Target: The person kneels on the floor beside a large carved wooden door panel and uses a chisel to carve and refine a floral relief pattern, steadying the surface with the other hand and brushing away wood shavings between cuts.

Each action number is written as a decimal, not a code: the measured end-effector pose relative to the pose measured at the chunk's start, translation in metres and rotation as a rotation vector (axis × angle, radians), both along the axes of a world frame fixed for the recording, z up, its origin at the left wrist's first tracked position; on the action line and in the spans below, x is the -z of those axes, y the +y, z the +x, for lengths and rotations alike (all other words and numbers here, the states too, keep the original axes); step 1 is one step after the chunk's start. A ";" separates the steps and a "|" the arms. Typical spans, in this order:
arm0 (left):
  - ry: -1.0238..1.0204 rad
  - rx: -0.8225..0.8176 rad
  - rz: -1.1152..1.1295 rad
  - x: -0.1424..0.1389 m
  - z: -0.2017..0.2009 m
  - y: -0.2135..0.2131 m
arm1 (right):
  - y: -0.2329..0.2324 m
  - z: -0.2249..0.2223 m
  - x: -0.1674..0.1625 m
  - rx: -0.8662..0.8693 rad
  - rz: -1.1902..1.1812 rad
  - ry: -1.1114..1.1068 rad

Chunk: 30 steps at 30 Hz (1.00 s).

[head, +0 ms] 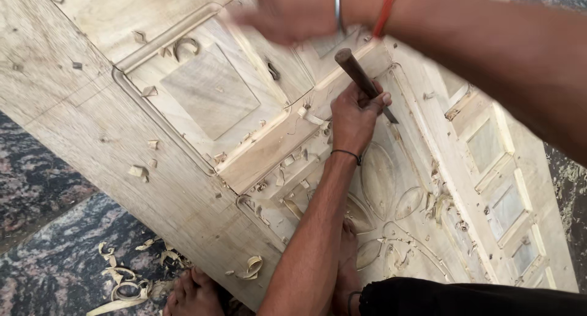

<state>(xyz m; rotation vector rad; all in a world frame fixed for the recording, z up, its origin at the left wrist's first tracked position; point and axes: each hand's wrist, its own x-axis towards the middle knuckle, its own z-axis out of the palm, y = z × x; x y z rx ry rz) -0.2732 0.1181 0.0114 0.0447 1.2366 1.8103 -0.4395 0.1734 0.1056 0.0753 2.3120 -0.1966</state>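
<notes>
At centre frame, on the carved wooden door panel (183,187), lying flat and slanting across the stone floor (43,255). Left hand (354,117) gripping the chisel (362,80), fingers (374,102) clenched around the shaft just above the blade. Chisel standing tilted, long axis running from upper left at the dark round handle end down to lower right, where the narrow blade is meeting the wood beside an oval leaf carving (378,180). Right hand (284,13) hovering above and to the left of the handle end, blurred; cannot tell whether its fingers are open or closed, nor whether anything is being held. Handle end lying down and to the right of that hand, near but apart. Left hand being the nearer of the two, already touching the tool.

Chisel showing as a slim dark wooden handle, worn smooth, tapering to a thin grey metal blade, mostly hidden by the gripping hand. Pale wood shavings (122,285) lying scattered over the panel and the floor. Bare foot (192,294) resting at the panel's lower edge.
</notes>
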 end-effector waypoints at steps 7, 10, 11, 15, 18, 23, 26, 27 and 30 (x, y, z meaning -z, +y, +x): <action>-0.035 0.010 -0.006 0.001 0.001 0.000 | 0.001 -0.002 0.006 0.019 0.059 -0.101; -0.030 0.019 -0.024 0.001 0.002 0.000 | 0.011 -0.018 0.004 0.139 -0.313 0.141; -0.017 0.007 -0.017 0.001 0.003 0.001 | 0.011 -0.017 0.002 0.138 -0.264 0.127; 0.062 -0.023 -0.019 0.000 0.005 0.000 | -0.010 0.009 -0.005 -0.082 0.024 -0.040; -0.029 -0.065 0.030 0.002 0.006 -0.003 | -0.023 0.017 -0.009 -0.136 0.104 -0.133; -0.019 -0.086 0.025 0.002 0.010 -0.002 | -0.008 0.003 -0.018 -0.031 -0.080 0.053; 0.074 -0.019 0.025 -0.007 0.017 0.003 | 0.002 0.007 -0.025 0.020 -0.190 0.198; 0.139 0.014 0.011 -0.011 0.019 0.005 | 0.004 0.009 -0.028 0.027 -0.212 0.236; 0.550 0.087 0.035 -0.020 0.020 0.006 | 0.005 0.011 -0.035 0.006 -0.254 0.333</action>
